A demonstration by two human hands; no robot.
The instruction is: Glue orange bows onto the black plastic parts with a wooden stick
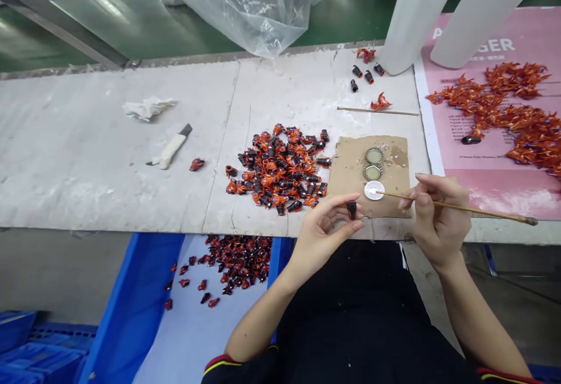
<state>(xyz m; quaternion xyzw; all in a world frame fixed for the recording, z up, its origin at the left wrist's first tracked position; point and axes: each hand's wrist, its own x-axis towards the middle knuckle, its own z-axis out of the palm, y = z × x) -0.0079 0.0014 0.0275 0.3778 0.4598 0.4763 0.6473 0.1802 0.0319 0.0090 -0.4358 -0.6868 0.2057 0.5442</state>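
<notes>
My left hand [325,226] pinches a small black part with a red-orange edge [351,210] between thumb and fingers, just above the table's front edge. In my right hand [440,214] is a thin brown stick [482,211], its narrow tip resting in a small white round cap [374,190] that holds something white. Two metal bottle caps [374,165] sit behind the white cap on a piece of cardboard [342,168]. To the left of the cardboard lies a heap of black and orange parts [284,170].
Orange pieces [495,103] cover a pink printed sheet [504,182] at right. Another stick [377,111] and several black pieces [368,76] lie at the back. A wrapped blade [173,149] and crumpled tissue [148,108] lie left. A blue bin [116,314] below holds more parts.
</notes>
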